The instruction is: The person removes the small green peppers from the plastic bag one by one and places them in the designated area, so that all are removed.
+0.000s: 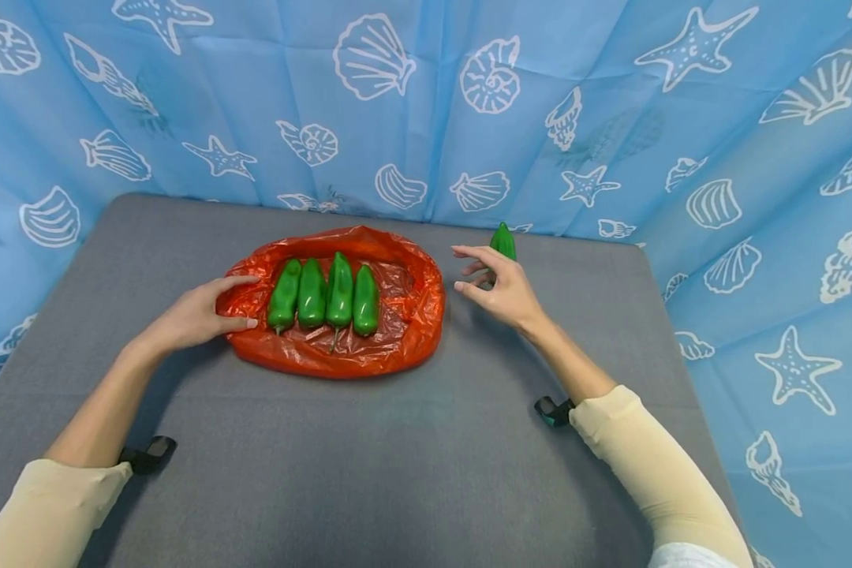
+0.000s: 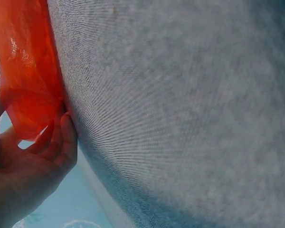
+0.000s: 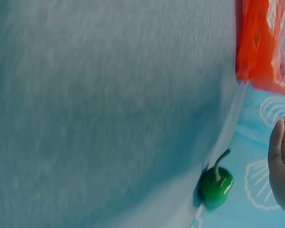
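A red plastic bag (image 1: 344,364), rolled open at the top, lies on the grey table. Several green peppers (image 1: 312,293) sit side by side in it, towards its left part. My left hand (image 1: 197,314) holds the bag's left end, fingers on the far side and thumb on the near side; the left wrist view shows the fingers around the red plastic (image 2: 31,71). To the right of the bag, my right hand (image 1: 500,285) hovers with fingers spread and nothing in them. A lone green pepper (image 1: 502,241) lies just behind it, partly hidden; the right wrist view shows its stem end.
The grey table (image 1: 369,465) reaches back to a blue curtain (image 1: 426,102) printed with white shells and starfish. Black straps (image 1: 149,455) with small devices are on both wrists. The bag's right half shows bare plastic inside.
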A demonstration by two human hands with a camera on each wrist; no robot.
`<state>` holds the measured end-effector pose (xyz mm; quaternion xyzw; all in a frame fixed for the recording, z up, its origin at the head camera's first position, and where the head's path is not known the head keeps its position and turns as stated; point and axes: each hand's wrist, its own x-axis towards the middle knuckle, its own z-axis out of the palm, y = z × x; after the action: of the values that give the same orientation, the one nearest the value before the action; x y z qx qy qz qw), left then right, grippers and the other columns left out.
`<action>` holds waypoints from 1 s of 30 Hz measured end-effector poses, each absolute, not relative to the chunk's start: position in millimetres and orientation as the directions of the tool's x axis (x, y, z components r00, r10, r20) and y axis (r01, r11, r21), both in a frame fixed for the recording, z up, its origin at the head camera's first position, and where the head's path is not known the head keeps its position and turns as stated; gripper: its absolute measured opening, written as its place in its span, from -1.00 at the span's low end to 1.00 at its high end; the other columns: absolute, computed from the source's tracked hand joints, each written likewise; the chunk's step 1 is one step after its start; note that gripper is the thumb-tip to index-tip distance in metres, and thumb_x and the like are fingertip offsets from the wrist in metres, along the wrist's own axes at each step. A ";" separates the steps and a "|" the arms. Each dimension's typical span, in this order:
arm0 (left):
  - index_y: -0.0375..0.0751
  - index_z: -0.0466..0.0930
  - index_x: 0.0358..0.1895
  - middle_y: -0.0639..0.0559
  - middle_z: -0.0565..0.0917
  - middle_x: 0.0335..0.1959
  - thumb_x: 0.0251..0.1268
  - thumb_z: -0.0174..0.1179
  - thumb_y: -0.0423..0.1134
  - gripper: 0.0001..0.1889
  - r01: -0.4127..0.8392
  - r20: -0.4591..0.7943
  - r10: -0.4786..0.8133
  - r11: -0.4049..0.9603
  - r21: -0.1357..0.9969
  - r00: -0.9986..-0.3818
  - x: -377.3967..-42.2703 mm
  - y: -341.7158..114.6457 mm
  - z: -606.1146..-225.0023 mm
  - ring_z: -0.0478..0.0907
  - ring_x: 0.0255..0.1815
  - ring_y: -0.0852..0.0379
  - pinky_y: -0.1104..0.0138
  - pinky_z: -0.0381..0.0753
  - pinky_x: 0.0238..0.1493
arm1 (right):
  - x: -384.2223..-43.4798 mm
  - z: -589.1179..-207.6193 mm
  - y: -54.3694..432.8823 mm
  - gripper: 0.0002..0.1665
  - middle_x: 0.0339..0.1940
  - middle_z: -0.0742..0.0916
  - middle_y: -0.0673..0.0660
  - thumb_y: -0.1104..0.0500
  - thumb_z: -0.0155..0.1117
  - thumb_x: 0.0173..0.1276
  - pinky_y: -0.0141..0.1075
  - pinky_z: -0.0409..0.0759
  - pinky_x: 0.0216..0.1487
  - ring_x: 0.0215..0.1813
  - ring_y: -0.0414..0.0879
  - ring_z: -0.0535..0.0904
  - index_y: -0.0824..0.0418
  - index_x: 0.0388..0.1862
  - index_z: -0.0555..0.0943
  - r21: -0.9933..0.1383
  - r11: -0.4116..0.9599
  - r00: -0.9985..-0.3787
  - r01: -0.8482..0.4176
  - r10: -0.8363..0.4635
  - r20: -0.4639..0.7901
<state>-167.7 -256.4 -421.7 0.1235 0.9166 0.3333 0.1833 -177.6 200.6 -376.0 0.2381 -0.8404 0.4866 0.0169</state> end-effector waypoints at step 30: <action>-0.25 0.17 0.51 -0.51 0.14 0.48 0.34 0.32 -0.04 -0.21 0.104 -0.249 0.344 0.748 0.656 -0.905 -165.4 -255.7 -422.4 0.08 0.45 -0.49 -0.34 0.09 0.35 | -179.9 -401.2 153.5 -0.43 0.00 0.71 0.34 0.40 0.38 0.28 -0.07 0.69 -0.17 -0.22 0.12 0.71 0.40 0.28 0.51 -0.856 0.298 -0.823 -0.422 -0.521 0.224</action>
<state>-165.4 -255.7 -422.4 0.1221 0.9173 0.3334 0.1801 -179.9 153.5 -401.2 0.2931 -0.8043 0.5146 -0.0483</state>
